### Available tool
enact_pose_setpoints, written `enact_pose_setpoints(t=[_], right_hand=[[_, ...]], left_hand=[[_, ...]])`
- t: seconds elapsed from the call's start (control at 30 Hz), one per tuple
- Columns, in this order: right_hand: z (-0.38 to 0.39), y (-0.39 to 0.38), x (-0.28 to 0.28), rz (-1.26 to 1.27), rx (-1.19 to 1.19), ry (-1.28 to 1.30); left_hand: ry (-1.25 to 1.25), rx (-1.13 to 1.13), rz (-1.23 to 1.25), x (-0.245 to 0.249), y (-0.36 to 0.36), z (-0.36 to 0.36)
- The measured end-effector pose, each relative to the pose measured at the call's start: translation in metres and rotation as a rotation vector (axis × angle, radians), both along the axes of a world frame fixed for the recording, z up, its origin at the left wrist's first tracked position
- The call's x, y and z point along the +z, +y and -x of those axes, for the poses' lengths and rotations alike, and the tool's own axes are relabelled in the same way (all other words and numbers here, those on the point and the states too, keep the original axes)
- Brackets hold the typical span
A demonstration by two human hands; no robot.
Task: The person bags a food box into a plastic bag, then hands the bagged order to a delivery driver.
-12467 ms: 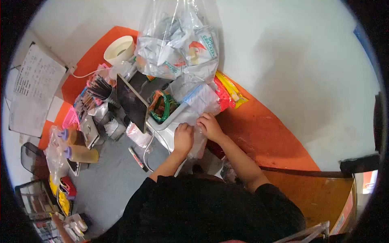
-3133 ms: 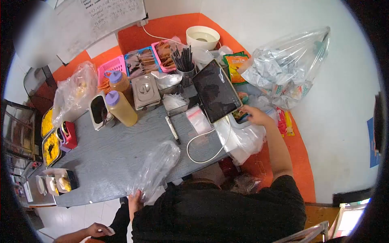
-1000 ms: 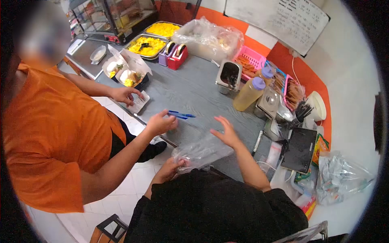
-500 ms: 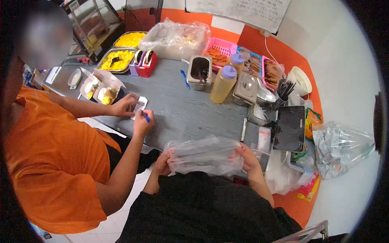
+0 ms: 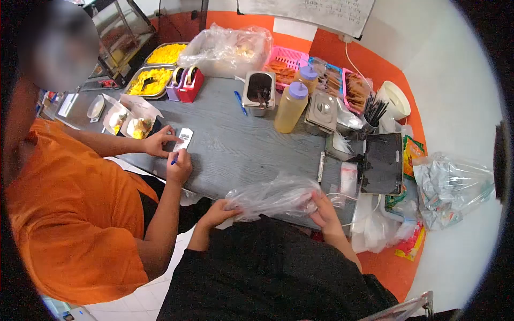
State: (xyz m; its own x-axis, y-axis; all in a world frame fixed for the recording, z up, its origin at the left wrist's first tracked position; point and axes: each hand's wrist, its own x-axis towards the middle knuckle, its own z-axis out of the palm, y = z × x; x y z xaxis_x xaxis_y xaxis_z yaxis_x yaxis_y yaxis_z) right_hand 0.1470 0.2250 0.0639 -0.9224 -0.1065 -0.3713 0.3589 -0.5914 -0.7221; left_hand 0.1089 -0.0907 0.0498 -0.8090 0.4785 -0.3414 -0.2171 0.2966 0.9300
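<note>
A clear, crumpled plastic bag (image 5: 273,197) is stretched between my two hands, just over the near edge of the grey table (image 5: 225,144). Its left end is pinched in my left hand (image 5: 219,212). At the other end, the fingers of my right hand (image 5: 323,209) are closed on the plastic. Behind the bag's right end lies a white marker (image 5: 321,167), and a small pack of clear bags (image 5: 348,181) is to the right of that.
At left, a co-worker in an orange shirt (image 5: 80,214) holds a blue pen over a paper slip (image 5: 183,139). Food boxes (image 5: 140,124), sauce bottles (image 5: 291,108), a metal container (image 5: 259,92) and a dark tablet (image 5: 382,163) stand farther back.
The bag has become narrower and more bunched between my hands. My left hand has turned, its fingers now pointing right. The co-worker's pen hand has moved slightly left.
</note>
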Motion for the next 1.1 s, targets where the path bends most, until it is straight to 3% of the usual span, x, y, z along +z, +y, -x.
enact_pose_setpoints(t=[0.03, 0.1, 0.13, 0.17, 0.23, 0.33, 0.47, 0.53, 0.57, 0.63, 0.67, 0.7, 0.73, 0.77, 0.83, 0.87, 0.93, 1.1], right_hand=[[0.001, -0.005, 0.003, 0.104, -0.082, -0.060], [0.004, -0.001, -0.004, 0.056, 0.000, -0.063], [0.004, 0.002, -0.008, 0.002, 0.073, -0.069], [0.007, 0.002, -0.013, 0.005, 0.087, -0.067], [0.012, 0.001, -0.020, -0.383, 0.281, -0.209], [0.013, 0.006, -0.027, -0.329, 0.297, -0.099], [0.020, 0.002, -0.032, -0.284, 0.215, 0.113], [0.025, 0.001, -0.039, -1.062, 0.158, 0.097], [0.026, 0.000, -0.041, -1.062, 0.159, 0.106], [0.024, -0.012, -0.032, -1.911, -0.172, 0.430], [0.025, -0.018, -0.027, -1.911, -0.171, 0.435], [0.029, -0.025, -0.022, -1.909, -0.100, 0.607], [0.031, -0.028, -0.020, -1.898, -0.027, 0.779], [0.035, -0.028, -0.034, -1.897, -0.025, 0.781], [0.049, -0.032, -0.064, -1.587, 0.527, 0.642], [0.047, -0.032, -0.067, -1.586, 0.528, 0.649], [0.043, -0.045, -0.045, -1.827, 0.479, 0.556], [0.043, -0.037, -0.049, -1.855, 0.402, 0.575]], left_hand=[[0.002, 0.009, 0.005, -0.005, 0.000, -0.001], [-0.300, 0.180, -0.387, -0.018, -0.002, 0.000], [-0.473, 0.194, -0.373, -0.019, -0.009, 0.003], [-0.469, 0.208, -0.373, -0.021, -0.007, 0.001], [-0.458, 0.534, -0.774, -0.002, 0.010, -0.004], [-0.494, 0.497, -0.806, -0.057, 0.001, -0.001], [-0.550, 0.533, -0.795, -0.071, 0.005, 0.012], [-0.396, 0.604, -0.432, -0.057, 0.011, 0.015], [-0.388, 0.607, -0.434, -0.055, 0.016, 0.015], [0.782, 0.627, 0.460, -0.038, 0.027, 0.010], [0.875, 0.589, 0.461, -0.020, 0.032, 0.010], [0.877, 0.592, 0.462, -0.021, 0.034, 0.016], [0.860, 0.323, 0.439, -0.026, 0.036, 0.021], [0.832, 0.056, 0.412, -0.031, 0.037, 0.023], [0.844, -0.034, 0.515, -0.039, 0.049, 0.024], [0.855, -0.130, 0.618, -0.043, 0.052, 0.025], [0.889, -0.113, 0.700, -0.050, 0.053, 0.026], [0.930, -0.063, 0.771, -0.062, 0.047, 0.018]])
